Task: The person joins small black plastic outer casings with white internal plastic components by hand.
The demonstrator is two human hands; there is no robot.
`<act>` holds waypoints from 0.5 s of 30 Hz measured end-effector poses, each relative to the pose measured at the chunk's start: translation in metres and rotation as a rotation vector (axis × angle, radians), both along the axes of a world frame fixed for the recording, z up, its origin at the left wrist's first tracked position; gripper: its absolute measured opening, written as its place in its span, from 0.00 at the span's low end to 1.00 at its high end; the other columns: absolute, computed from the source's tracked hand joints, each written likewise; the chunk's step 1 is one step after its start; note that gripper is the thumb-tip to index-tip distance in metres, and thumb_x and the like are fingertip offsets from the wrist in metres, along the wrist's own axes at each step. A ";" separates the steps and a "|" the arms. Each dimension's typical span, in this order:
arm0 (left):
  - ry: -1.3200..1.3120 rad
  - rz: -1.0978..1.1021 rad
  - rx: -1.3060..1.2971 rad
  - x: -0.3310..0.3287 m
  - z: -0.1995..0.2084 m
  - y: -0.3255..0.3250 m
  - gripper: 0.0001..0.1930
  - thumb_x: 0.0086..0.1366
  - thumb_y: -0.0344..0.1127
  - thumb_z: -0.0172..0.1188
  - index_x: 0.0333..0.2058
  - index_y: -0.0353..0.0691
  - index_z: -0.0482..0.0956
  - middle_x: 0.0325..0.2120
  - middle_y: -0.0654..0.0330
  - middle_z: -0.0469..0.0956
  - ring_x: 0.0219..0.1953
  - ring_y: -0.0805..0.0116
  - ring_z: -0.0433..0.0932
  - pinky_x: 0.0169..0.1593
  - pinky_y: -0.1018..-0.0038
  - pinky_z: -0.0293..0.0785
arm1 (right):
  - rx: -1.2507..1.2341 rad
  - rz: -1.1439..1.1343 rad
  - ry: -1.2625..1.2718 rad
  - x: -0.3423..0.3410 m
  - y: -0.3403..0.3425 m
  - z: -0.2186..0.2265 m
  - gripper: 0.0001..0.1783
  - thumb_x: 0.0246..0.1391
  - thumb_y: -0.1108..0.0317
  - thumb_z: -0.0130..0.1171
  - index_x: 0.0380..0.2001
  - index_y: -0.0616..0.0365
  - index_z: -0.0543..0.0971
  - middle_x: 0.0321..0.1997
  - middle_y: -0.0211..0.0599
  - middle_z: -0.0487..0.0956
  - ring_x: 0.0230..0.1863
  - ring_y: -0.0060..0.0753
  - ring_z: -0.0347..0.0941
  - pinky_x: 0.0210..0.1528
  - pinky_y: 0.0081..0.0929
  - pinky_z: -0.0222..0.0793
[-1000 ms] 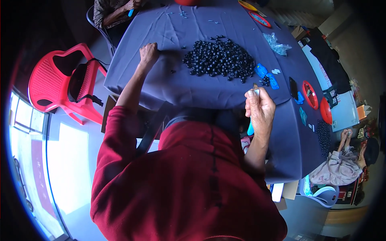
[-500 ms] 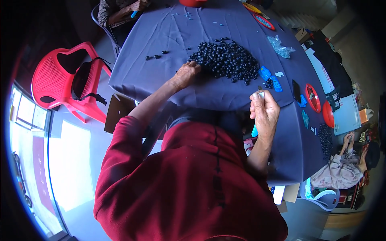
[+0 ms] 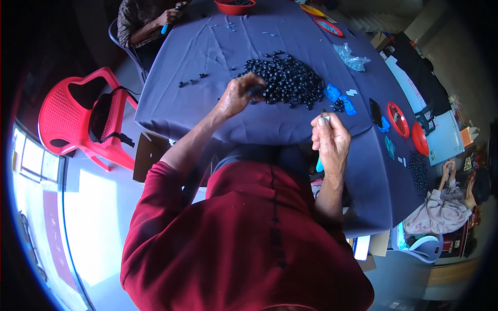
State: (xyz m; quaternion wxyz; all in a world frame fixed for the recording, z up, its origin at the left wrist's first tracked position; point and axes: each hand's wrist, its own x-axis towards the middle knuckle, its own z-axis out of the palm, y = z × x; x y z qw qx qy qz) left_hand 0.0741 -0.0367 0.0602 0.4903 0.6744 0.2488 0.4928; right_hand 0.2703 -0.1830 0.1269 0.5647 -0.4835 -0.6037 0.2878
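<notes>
A heap of small, round, shiny black pieces point(image 3: 290, 83) lies on the grey-blue tablecloth in front of me. My left hand point(image 3: 239, 96) is at the heap's near left edge, fingers bent downward; something dark shows beneath the fingertips, too small to make out. Apart from the heap, to its right, my right hand point(image 3: 332, 137) is closed around a blue-handled tool point(image 3: 319, 165). The handle's end sticks out below the fist, and a short, thin tip rises above the thumb. Several black pieces sit beside the blue packets point(image 3: 340, 98) just beyond my right hand.
Loose black pieces point(image 3: 192, 81) lie left of the heap. To the right are a clear bag point(image 3: 353, 58), a dark phone point(image 3: 375, 111) and red trays point(image 3: 398, 119). A red chair point(image 3: 78, 111) stands left. Co-workers sit at far left point(image 3: 148, 26) and right point(image 3: 441, 210).
The whole view has shifted slightly. My left hand has risen a little at the heap's edge, with its fingers more bent. My right hand keeps its grip on the tool.
</notes>
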 end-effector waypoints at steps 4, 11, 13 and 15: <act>-0.053 -0.162 0.115 0.033 0.037 -0.037 0.12 0.59 0.24 0.51 0.43 0.34 0.71 0.30 0.61 0.74 0.29 0.76 0.73 0.38 0.80 0.71 | -0.004 -0.012 -0.022 0.002 -0.002 0.003 0.13 0.57 0.63 0.46 0.24 0.60 0.70 0.14 0.24 0.65 0.13 0.10 0.56 0.14 0.09 0.52; -0.539 -0.396 -0.122 0.065 0.047 -0.059 0.08 0.56 0.29 0.56 0.35 0.36 0.71 0.30 0.58 0.72 0.28 0.73 0.73 0.37 0.77 0.69 | 0.017 -0.010 -0.033 0.006 -0.013 0.011 0.15 0.58 0.60 0.44 0.24 0.60 0.70 0.14 0.24 0.64 0.13 0.10 0.55 0.14 0.09 0.51; -0.582 -0.435 -0.143 0.067 0.050 -0.065 0.09 0.56 0.30 0.57 0.36 0.37 0.71 0.31 0.57 0.72 0.28 0.72 0.73 0.37 0.77 0.69 | 0.054 -0.013 -0.067 0.007 -0.014 0.010 0.15 0.58 0.60 0.45 0.24 0.61 0.70 0.14 0.23 0.64 0.13 0.09 0.56 0.14 0.09 0.51; -0.652 -0.523 -0.218 0.067 0.054 -0.073 0.11 0.55 0.31 0.58 0.37 0.37 0.71 0.32 0.54 0.72 0.29 0.70 0.74 0.36 0.74 0.70 | 0.055 -0.018 -0.082 0.007 -0.015 0.008 0.15 0.57 0.60 0.45 0.24 0.61 0.70 0.14 0.23 0.65 0.13 0.09 0.56 0.14 0.10 0.51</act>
